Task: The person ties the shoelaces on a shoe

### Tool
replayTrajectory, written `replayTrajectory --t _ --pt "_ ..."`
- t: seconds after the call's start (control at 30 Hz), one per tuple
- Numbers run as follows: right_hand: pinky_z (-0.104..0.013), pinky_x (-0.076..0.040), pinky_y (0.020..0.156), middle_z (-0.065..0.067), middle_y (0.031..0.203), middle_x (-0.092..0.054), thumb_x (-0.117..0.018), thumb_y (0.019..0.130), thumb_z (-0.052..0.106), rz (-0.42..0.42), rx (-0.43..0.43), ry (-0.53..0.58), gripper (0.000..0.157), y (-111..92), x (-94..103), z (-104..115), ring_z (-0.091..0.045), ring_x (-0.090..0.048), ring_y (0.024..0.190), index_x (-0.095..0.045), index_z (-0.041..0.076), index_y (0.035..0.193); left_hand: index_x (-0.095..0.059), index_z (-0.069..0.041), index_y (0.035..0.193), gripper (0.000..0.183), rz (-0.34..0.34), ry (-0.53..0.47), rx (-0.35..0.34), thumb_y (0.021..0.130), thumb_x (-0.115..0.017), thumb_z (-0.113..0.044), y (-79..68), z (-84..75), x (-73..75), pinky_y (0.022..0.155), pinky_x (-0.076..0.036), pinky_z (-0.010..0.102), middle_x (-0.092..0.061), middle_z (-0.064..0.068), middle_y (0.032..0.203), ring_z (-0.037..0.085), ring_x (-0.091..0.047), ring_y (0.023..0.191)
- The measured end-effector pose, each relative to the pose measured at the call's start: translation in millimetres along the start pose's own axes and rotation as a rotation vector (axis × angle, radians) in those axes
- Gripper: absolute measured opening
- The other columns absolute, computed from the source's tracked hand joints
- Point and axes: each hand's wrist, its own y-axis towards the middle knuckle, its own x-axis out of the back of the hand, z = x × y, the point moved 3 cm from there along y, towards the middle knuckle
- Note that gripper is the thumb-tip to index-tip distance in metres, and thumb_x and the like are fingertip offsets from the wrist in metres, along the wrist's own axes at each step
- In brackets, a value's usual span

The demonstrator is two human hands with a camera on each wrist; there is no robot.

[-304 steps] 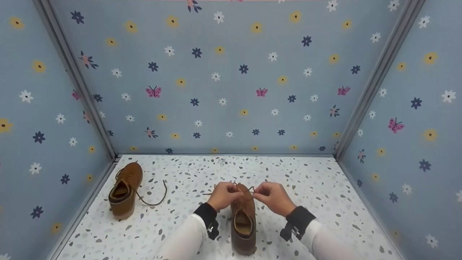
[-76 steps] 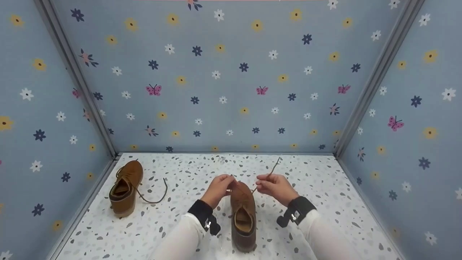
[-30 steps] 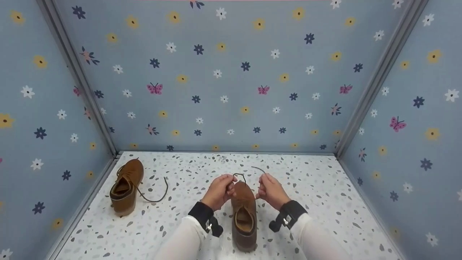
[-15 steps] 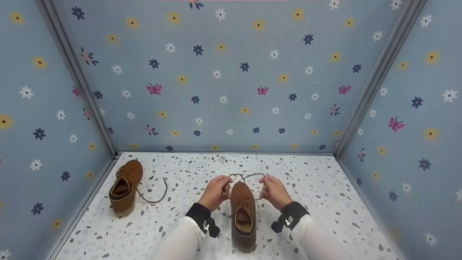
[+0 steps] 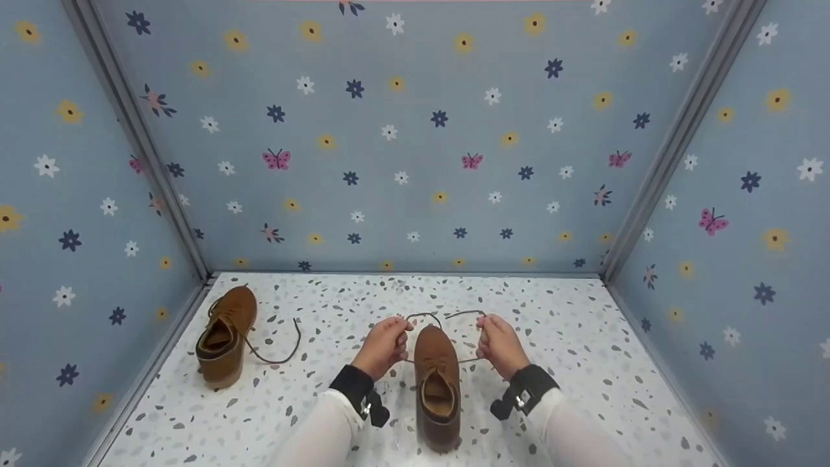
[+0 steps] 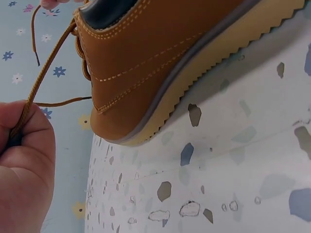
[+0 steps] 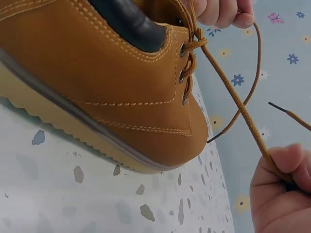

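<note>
A brown lace-up shoe (image 5: 439, 428) stands on the floor between my hands, toe pointing away. My left hand (image 5: 382, 347) grips one end of its shoelace (image 6: 44, 70) to the left of the toe, thumb over curled fingers. To the right, my right hand (image 5: 500, 344) grips the other end in the same way. Both strands stretch straight out from a crossing (image 7: 201, 41) of the lace at the top eyelets. Loose lace tips curve beyond each hand, over the toe. The hands are level with each other, clear of the leather.
A second brown shoe (image 5: 241, 314) stands at the far left, its loose shoelace (image 5: 275, 361) curling over the speckled floor (image 5: 551, 402). Blue flowered panels (image 5: 415, 162) close off the back and both sides.
The hands have drawn apart over the last second, pulling the lace strands straight out to both sides. Earlier they were close together over the toe. Both shoes stay in place.
</note>
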Motion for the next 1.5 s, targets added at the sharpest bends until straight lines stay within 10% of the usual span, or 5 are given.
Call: replayTrajectory --t 1.5 --pt "-0.027 -0.043 0.055 0.006 0.065 -0.036 -0.036 0.111 0.019 -0.174 -0.147 -0.205 0.021 -1.4 32.7 -26.1 -0.012 -0.041 0.057 -0.053 0.007 0.109 -0.061 -0.001 0.109 0.021 -0.146 0.149 0.038 0.108 -0.047 -0.017 -9.9 11.7 23.3 0.051 -0.037 0.022 -0.037 -0.007 0.065 0.007 -0.036 0.052"
